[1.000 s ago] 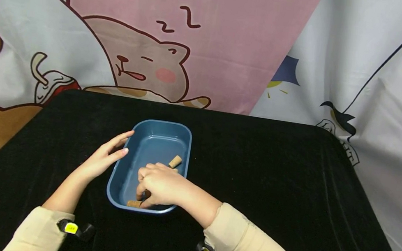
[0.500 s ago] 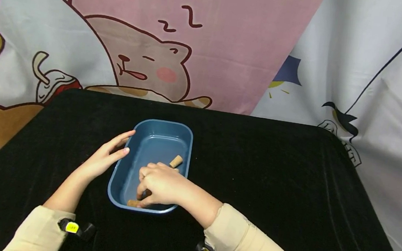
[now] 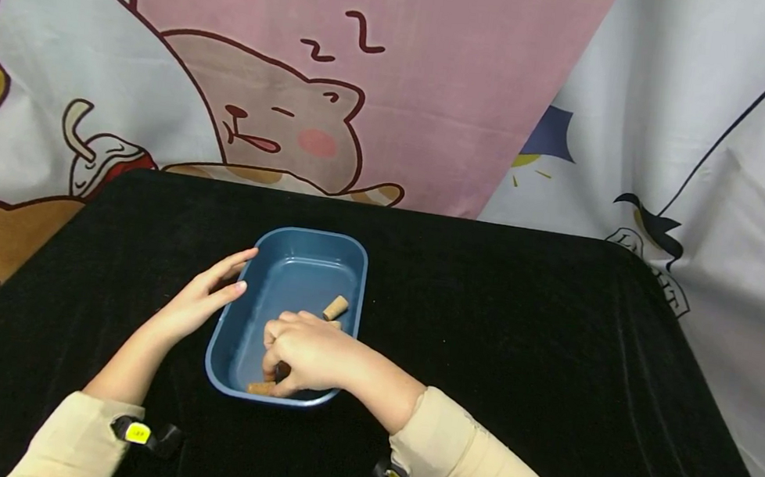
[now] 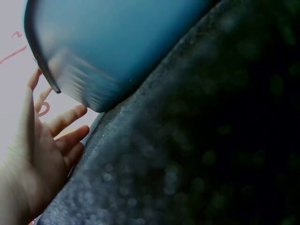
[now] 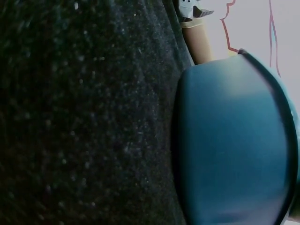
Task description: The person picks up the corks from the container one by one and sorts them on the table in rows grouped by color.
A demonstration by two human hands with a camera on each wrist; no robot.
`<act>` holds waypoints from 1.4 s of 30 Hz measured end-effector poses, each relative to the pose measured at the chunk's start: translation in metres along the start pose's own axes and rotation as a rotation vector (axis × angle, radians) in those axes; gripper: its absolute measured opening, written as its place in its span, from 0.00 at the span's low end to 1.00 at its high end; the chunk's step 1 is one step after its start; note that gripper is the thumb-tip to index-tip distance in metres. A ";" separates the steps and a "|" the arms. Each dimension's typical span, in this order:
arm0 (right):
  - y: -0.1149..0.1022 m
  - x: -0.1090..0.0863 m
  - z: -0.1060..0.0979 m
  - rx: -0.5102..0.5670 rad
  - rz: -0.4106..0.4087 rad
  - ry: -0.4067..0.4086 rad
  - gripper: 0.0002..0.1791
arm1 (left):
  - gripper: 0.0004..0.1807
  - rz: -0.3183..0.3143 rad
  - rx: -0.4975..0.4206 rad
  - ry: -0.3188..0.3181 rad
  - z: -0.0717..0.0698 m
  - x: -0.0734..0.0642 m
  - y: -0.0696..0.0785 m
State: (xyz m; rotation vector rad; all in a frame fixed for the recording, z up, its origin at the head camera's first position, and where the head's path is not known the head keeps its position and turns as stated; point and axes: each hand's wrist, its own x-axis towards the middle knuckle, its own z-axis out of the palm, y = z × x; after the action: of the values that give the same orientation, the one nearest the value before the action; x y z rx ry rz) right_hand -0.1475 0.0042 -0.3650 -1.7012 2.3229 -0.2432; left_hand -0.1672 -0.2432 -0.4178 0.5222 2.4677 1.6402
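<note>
A blue rectangular tray [image 3: 289, 246] with rounded corners sits on the black cloth. My left hand [image 3: 194, 304] has its fingers extended along the tray's left rim, thumb at the edge; in the left wrist view its fingertips reach the blue wall [image 4: 117, 42]. My right hand [image 3: 313, 352] reaches down into the near part of the tray with curled fingers, pinching a tan cork [image 3: 260, 388] at thumb and forefinger. Something dark shows between the fingers, too hidden to name. Another cork [image 3: 335, 308] lies near the right wall, and a further one is mostly covered by the hand.
Black cloth [image 3: 517, 364] covers the table around the tray. Behind its far edge hangs a printed cartoon curtain [image 3: 429, 78]. In the right wrist view the tray's outer wall [image 5: 234, 140] stands close, hiding the right hand's fingers.
The cork by the right thumb has shifted slightly to the right, and the right fingers have moved a little with it. The left hand and tray stay in place.
</note>
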 end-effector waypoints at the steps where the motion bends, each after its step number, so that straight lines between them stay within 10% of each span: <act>1: 0.000 0.000 0.000 0.004 0.003 0.000 0.08 | 0.29 0.000 0.000 0.001 0.000 0.000 0.000; 42: 0.000 -0.046 -0.034 0.340 0.064 0.415 0.09 | 0.29 0.006 0.031 0.015 0.001 0.000 -0.001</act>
State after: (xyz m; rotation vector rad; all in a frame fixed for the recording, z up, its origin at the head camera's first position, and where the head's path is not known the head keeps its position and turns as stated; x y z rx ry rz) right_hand -0.1445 0.0480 -0.3276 -1.5137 2.4196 -1.0004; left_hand -0.1671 -0.2428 -0.4186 0.5233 2.5083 1.6173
